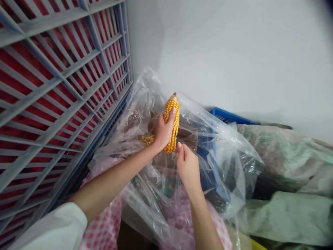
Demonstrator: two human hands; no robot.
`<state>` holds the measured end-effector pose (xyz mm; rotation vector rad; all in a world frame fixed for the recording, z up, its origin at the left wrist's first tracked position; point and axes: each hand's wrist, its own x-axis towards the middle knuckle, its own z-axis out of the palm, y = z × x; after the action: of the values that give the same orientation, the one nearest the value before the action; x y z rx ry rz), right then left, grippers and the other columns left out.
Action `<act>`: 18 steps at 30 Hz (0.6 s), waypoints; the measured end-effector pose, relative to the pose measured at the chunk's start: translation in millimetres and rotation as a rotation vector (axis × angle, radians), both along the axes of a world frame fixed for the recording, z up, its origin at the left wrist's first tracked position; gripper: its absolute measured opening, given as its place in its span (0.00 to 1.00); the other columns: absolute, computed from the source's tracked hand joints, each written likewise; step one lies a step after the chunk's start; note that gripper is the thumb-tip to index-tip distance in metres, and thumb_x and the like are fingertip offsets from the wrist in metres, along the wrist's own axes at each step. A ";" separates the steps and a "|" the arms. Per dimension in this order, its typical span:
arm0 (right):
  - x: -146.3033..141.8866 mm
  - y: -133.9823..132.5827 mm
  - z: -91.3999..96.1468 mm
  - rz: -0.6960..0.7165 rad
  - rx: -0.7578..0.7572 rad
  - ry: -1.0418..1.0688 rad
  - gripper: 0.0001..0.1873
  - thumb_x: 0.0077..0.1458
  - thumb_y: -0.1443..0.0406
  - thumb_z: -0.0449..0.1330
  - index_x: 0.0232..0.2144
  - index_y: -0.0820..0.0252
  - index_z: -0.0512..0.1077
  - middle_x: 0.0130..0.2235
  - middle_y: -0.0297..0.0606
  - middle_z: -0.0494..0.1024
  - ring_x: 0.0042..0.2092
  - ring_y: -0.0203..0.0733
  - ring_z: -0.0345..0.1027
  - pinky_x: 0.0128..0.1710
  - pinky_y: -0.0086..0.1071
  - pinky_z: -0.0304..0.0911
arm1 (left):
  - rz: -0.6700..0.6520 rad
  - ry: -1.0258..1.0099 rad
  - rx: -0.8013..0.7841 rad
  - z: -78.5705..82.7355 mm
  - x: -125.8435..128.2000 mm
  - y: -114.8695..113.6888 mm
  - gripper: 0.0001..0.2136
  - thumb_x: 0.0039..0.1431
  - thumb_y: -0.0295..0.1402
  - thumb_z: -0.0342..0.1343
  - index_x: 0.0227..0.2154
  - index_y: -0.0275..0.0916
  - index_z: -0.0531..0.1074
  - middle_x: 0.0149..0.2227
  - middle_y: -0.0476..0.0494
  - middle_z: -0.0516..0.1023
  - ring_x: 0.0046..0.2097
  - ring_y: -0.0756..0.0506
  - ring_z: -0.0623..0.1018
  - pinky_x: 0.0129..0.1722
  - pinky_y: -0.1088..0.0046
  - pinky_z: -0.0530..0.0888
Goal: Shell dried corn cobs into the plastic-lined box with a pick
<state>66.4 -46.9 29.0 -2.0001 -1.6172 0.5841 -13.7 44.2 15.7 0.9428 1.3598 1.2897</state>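
My left hand (pixel 165 130) is wrapped round an ear of dried yellow corn (pixel 171 139), its thumb lying along the kernels. The ear stands nearly upright, with its pale narrow end at the top. Close to the lower right side of the ear, my right hand (pixel 188 163) is closed in a pinch on a thin dark pointed tool (pixel 177 133). Most of that tool is hidden, and its exact kind cannot be made out. Below both hands spreads a clear plastic bag (pixel 140 104). Yellow corn kernels (pixel 147 139) show in it, left of my left hand.
A grey plastic crate (pixel 56 81) with red behind its slats rises on the left. A blue crate (pixel 234 116) stands partly under the bag. Pale woven sacks (pixel 283 156) lie on the right. A white wall (pixel 234 55) closes off the back.
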 end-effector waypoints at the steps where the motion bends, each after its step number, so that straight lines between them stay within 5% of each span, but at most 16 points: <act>1: 0.0 0.0 0.2 -0.007 -0.002 -0.021 0.22 0.59 0.56 0.40 0.22 0.58 0.64 0.18 0.33 0.64 0.21 0.36 0.56 0.24 0.29 0.46 | 0.006 0.068 0.027 -1.2 0.7 -1.2 0.23 0.47 0.57 0.48 0.31 0.40 0.65 0.32 0.45 0.72 0.37 0.46 0.72 0.36 0.72 0.65; 5: 3.0 0.1 0.0 -0.002 -0.006 -0.089 0.21 0.59 0.57 0.40 0.22 0.58 0.65 0.18 0.33 0.65 0.20 0.35 0.54 0.23 0.28 0.44 | -0.036 0.131 0.048 -2.9 1.6 -1.8 0.24 0.42 0.54 0.55 0.33 0.39 0.65 0.32 0.45 0.72 0.35 0.46 0.73 0.34 0.72 0.66; 12: 9.8 10.3 -4.2 0.072 0.037 -0.162 0.20 0.60 0.57 0.40 0.25 0.58 0.65 0.18 0.31 0.60 0.19 0.33 0.51 0.23 0.28 0.40 | -0.127 -0.178 -0.037 2.7 5.0 -2.9 0.21 0.44 0.53 0.54 0.30 0.38 0.67 0.25 0.49 0.69 0.29 0.50 0.70 0.31 0.74 0.67; 15: 12.8 10.2 -1.7 0.077 0.043 -0.064 0.21 0.59 0.55 0.41 0.22 0.58 0.63 0.18 0.29 0.59 0.20 0.32 0.51 0.23 0.28 0.42 | -0.160 -0.287 -0.219 0.2 7.5 -3.9 0.22 0.47 0.56 0.49 0.26 0.38 0.67 0.21 0.49 0.68 0.27 0.49 0.71 0.29 0.72 0.67; 18: 17.6 4.5 5.1 -0.131 0.157 0.231 0.22 0.58 0.52 0.43 0.20 0.58 0.60 0.17 0.28 0.57 0.20 0.31 0.51 0.22 0.27 0.45 | -0.116 -0.419 -0.360 -1.9 4.1 0.8 0.26 0.49 0.59 0.40 0.30 0.40 0.68 0.22 0.45 0.71 0.31 0.45 0.75 0.29 0.70 0.69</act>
<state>84.0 -42.4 34.1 -1.8338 -1.3420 0.5956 -9.7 45.0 13.9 0.4630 1.1361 1.0361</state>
